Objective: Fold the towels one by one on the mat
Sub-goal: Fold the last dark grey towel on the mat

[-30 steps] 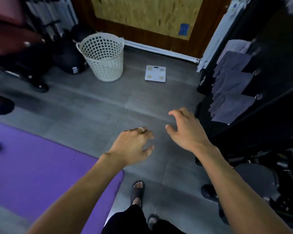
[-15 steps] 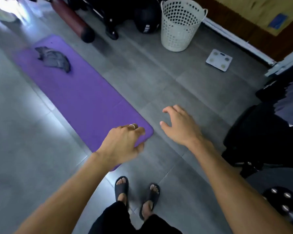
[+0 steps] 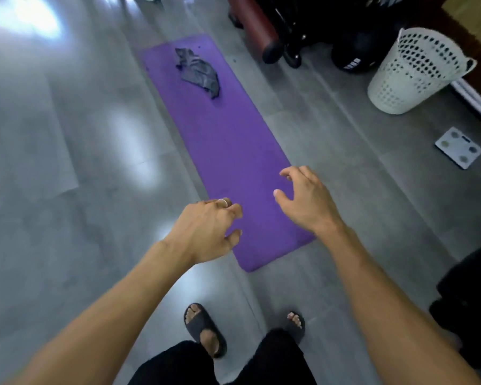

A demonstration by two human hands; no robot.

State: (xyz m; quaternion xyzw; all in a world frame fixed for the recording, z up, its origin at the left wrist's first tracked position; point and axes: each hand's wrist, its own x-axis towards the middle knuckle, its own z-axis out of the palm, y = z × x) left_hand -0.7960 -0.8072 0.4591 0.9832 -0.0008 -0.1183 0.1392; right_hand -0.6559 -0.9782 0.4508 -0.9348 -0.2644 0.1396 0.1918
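1. You stand on a grey tiled floor (image 3: 67, 245) with bright glare patches on your left; your feet are in dark slide sandals (image 3: 204, 329) just short of the near end of the mat.
2. The purple mat (image 3: 228, 140) runs away from you, slanting up and to the left, flat on the floor.
3. To the right of the mat's far end sit a dark red padded roller (image 3: 254, 31), black gym equipment and a black ball (image 3: 354, 55); a white perforated laundry basket (image 3: 417, 70) stands near them, tilted, and a white bathroom scale (image 3: 458, 148) lies on the floor closer to you.
4. One crumpled grey towel (image 3: 197, 72) lies on the far part of the mat, unfolded.
5. Your left hand (image 3: 206, 232), with a ring on one finger, hovers over the mat's near left edge, fingers loosely curled and holding nothing.
6. Your right hand (image 3: 306, 201) hovers over the near right part of the mat, fingers spread and bent, also holding nothing.
7. The towel is well apart from both hands, at the opposite end of the mat.
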